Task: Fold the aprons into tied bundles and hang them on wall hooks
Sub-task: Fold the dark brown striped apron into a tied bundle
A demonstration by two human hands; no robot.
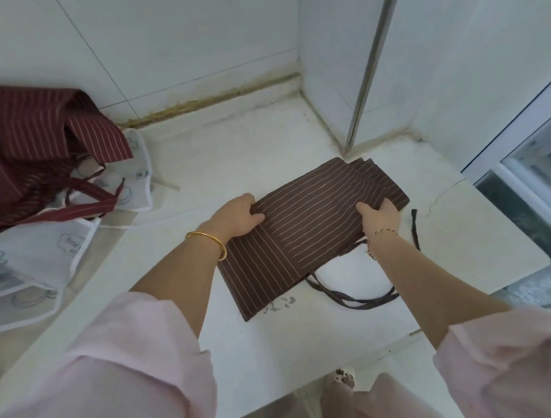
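Spreading across most of the view is a white, scuffed counter, set into a corner of pale tiled wall, with a window frame at its right edge. At the far left of the counter lies a loose heap of dark red striped apron, draped partly over flat white printed cloths. Near the middle of the counter lies the brown striped apron, folded into a long flat band running from the near edge toward the corner, with an upper layer doubled over it. Its dark ties trail in loops on the counter at the near right side of the cloth. Two arms in pink sleeves reach in from below. The left hand grips the left edge of the doubled layer, fingers curled over it. The right hand holds the right edge, thumb on top and fingers hidden below. A gold bangle circles the left wrist, and a thin bracelet the right.
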